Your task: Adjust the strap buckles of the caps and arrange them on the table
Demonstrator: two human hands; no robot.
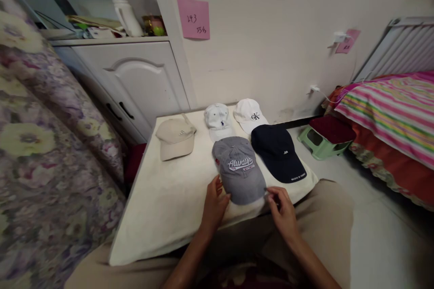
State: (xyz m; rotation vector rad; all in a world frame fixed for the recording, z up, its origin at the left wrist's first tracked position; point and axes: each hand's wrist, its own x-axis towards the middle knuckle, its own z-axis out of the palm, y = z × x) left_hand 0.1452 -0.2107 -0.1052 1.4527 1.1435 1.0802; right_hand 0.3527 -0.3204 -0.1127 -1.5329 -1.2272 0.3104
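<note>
A grey baseball cap [239, 169] with "Always" lettering lies on the cloth-covered table, its brim toward me. My left hand [215, 203] is at the left edge of that brim, thumb and fingers apart. At the brim's right corner is my right hand [282, 211], its fingertips touching or very close to the edge and the thumb held away. To the right lies a navy cap [276, 151], close beside the grey one. Behind are a pale cap with a small dark emblem [217, 119] and a white cap with black letters [250, 115]. A beige cap [174, 137] sits apart at left.
The cream-covered table [159, 207] reaches over my knees. A floral curtain [50, 153] hangs at left, near a white cabinet [139, 76]. At right are a green stool [325, 137] and a bed with a striped cover [400, 113]. A wall stands behind the table.
</note>
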